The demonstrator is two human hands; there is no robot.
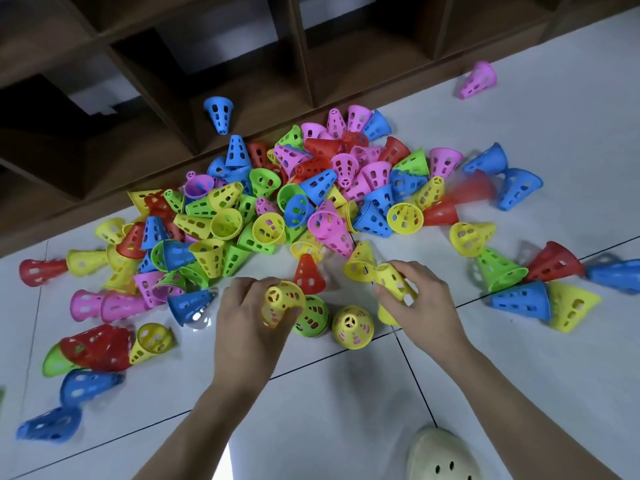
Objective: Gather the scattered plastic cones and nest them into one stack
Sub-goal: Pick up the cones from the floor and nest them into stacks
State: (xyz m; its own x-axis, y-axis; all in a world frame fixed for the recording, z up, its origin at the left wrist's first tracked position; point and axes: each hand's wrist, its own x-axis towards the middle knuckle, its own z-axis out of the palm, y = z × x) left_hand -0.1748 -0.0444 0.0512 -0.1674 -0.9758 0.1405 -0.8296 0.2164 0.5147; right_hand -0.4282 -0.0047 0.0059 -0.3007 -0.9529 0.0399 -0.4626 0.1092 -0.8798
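Nearest, at the bottom right of the frame, a pale perforated shoe (pixel 441 455) rests on the white tiled floor (pixel 329 410), with bare tile and dark grout lines around both forearms. Just above, the left hand (pixel 249 317) curls its fingers round a yellow cone (pixel 282 299), narrow tip toward the camera. The right hand (pixel 419 303) grips a second yellow cone (pixel 396 282), whose upper end touches another yellow one (pixel 360 266). Between the hands, on the floor, stand a green cone (pixel 311 317), a yellow upright cone (pixel 352 327) and a red cone (pixel 309 274) just behind them. Beyond, the main heap of cones (pixel 294 195) in pink, blue, green, yellow and red spreads across the middle of the frame. Loose ones trail to the left edge and the right edge, several blurred. Farther up, the heap reaches a dark wooden shelf unit (pixel 173 81) running diagonally across the top; one blue cone (pixel 219 114) lies inside a lower compartment. A lone pink cone (pixel 477 79) lies apart at upper right, on open tile beside the shelf's edge.
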